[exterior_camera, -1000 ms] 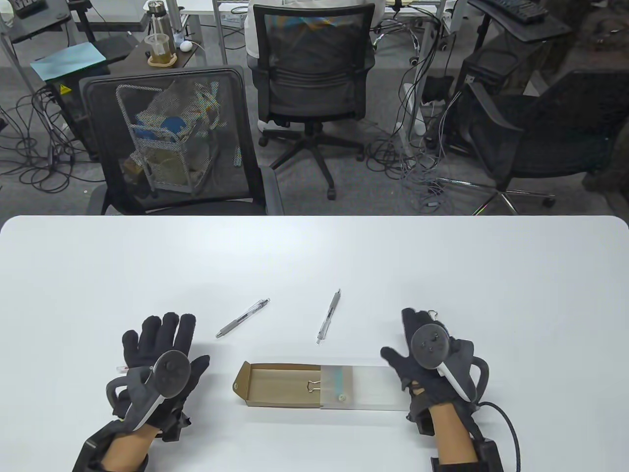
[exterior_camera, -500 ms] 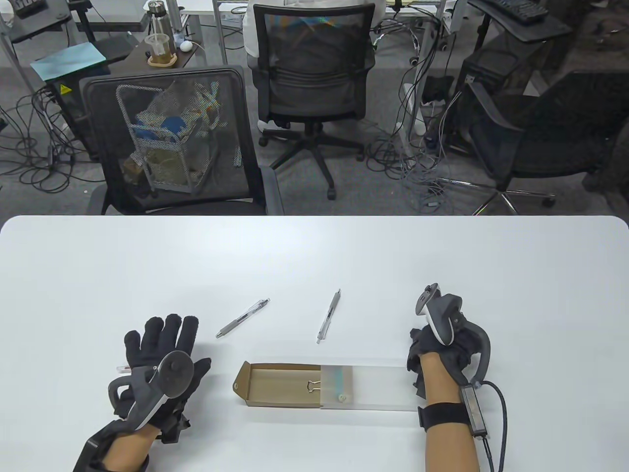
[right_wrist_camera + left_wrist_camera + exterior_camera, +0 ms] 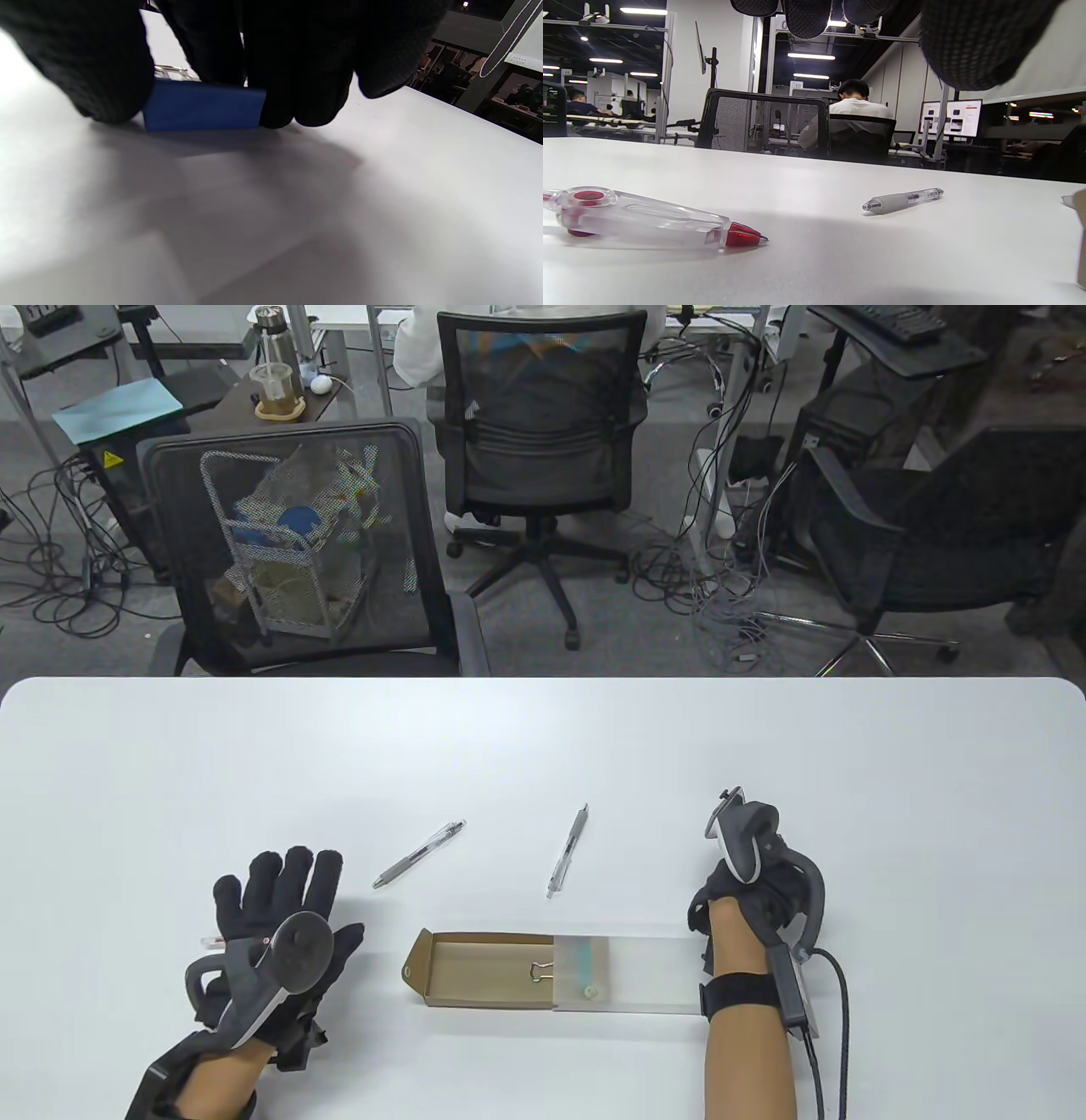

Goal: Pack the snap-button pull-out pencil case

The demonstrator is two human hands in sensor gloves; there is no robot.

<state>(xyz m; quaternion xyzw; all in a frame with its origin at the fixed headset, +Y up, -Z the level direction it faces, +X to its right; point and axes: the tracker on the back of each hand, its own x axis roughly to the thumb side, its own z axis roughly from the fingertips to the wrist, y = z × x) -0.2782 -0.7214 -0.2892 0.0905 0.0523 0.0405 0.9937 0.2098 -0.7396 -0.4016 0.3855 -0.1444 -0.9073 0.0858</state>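
Observation:
The pencil case lies at the table's front: a brown card drawer (image 3: 484, 976) pulled out to the left of its clear sleeve (image 3: 645, 976), with a small binder clip (image 3: 540, 971) at the drawer's inner end. My right hand (image 3: 742, 895) stands on its edge just right of the sleeve. In the right wrist view its fingers (image 3: 297, 84) and thumb (image 3: 97, 76) pinch a blue binder clip (image 3: 203, 106) on the table. My left hand (image 3: 284, 874) lies flat and open left of the drawer, over a clear-and-red correction tape (image 3: 645, 220).
Two clear pens lie beyond the case, one (image 3: 419, 854) to the left, also in the left wrist view (image 3: 903, 200), and one (image 3: 568, 850) near the middle. Office chairs (image 3: 297, 551) stand past the table's far edge.
My right hand has rolled from palm-down onto its edge, curled its fingers and shifted slightly left. The left hand, pens and case have barely moved.

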